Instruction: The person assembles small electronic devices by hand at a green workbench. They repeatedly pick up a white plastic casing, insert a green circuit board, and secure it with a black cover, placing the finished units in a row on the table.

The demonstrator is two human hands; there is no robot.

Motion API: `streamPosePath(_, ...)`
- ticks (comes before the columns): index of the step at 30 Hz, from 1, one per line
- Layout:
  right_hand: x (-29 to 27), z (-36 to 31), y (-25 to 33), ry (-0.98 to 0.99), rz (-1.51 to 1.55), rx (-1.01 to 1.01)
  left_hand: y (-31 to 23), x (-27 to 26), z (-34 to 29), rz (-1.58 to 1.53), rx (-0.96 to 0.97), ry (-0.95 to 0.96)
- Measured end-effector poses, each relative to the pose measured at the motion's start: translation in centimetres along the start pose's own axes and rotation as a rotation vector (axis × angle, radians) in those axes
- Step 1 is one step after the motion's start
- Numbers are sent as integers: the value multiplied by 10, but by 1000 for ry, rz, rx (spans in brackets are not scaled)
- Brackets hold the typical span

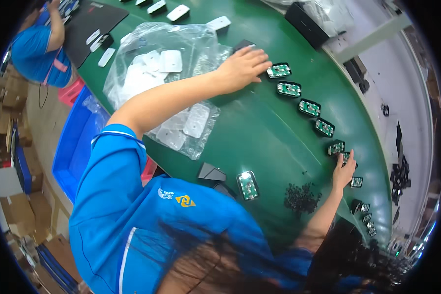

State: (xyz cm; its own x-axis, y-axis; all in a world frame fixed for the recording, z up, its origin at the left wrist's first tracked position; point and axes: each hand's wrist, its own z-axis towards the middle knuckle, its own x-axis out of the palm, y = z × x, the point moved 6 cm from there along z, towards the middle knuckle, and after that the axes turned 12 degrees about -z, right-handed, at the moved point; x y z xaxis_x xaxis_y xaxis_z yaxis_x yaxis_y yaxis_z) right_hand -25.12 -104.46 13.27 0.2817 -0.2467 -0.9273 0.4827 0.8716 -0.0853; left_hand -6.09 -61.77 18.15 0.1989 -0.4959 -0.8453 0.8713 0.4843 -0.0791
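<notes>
While both hands rest flat on the green belt (259,132), open black housings with green boards sit in a curved row

Left hand (243,66), fingers spread, gripping nothing, presses on a black housing (244,45) at the row's far end, just beside a board-fitted unit (279,70). Right hand (344,169), fingers loosely apart, touches a unit (346,157) further down. Judging by layout: several units placed; white covers (171,61) in the clear bag (157,83) look unfitted, one unit (248,185) and a pile of small black parts (302,197) sit apart
</notes>
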Motion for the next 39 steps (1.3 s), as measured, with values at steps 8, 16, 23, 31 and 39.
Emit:
streamPosePath(8, 2, 0, -2, 23, -59, 6, 60, -27, -24, -295, -404, -232)
streamPosePath(16, 0, -5, 5, 25, -44, 23, 101, 6, -12, -355, -549, -43)
streamPosePath(23, 1, -8, 6, 1, -127, 13, 138, 15, -17, -617, -856, -64)
streamPosePath(31, 2, -8, 9, -12, -141, 44, 152, 13, -19, -941, -1194, -3)
streamPosePath(39, -3, -10, 15, 2, -109, 41, 161, 4, -22, -708, -1118, 12)
